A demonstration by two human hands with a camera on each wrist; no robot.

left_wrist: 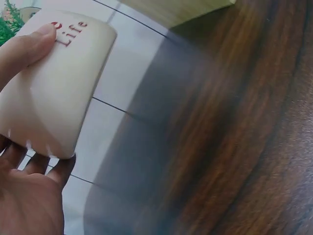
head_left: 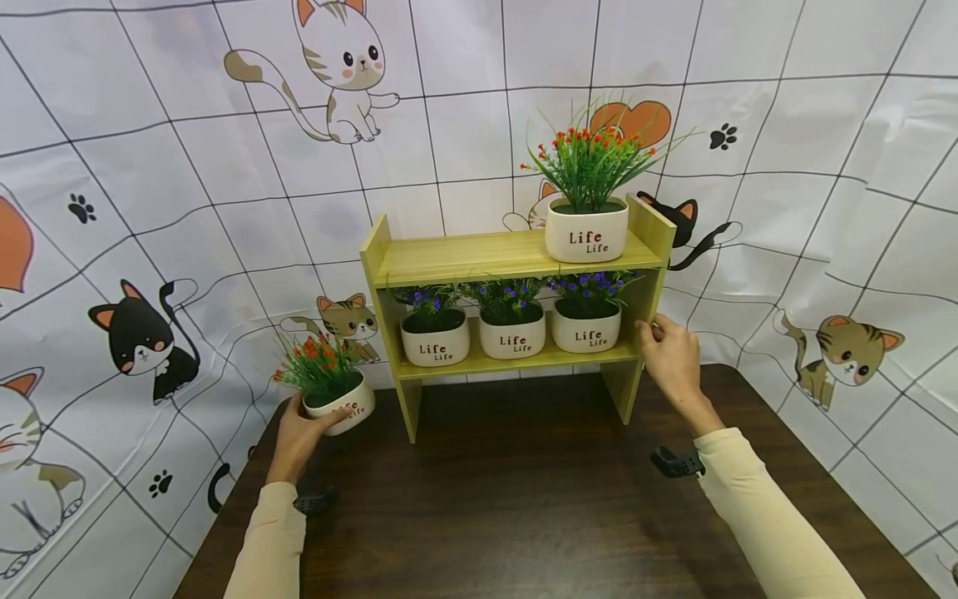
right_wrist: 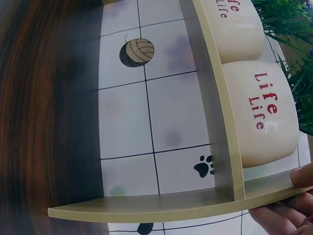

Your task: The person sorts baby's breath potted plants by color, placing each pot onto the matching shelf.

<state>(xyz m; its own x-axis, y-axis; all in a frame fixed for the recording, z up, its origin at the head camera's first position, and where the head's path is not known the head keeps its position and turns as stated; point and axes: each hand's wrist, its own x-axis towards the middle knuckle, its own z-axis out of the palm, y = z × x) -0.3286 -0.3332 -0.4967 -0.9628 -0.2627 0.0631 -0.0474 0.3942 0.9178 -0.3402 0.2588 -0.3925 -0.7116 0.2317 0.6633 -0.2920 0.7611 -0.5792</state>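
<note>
In the head view my left hand [head_left: 298, 437] grips a white flower pot [head_left: 346, 408] with red flowers, left of a small wooden shelf [head_left: 449, 259]. The left wrist view shows the thumb on the lettered front of this pot [left_wrist: 58, 83] and the other fingers on its far side; the pot is tilted. My right hand [head_left: 671, 358] pinches the shelf's right side panel, thumb inside and fingers outside, as the right wrist view shows at the panel's edge [right_wrist: 161, 214]. One pot with red flowers [head_left: 587, 233] stands at the right of the top board.
Three white pots with purple flowers, the middle one [head_left: 512, 337] among them, stand in a row on the lower board. The shelf stands at the back of a dark wooden table [head_left: 479, 516]. Behind hangs a white sheet [head_left: 464, 125] printed with cats and grid lines.
</note>
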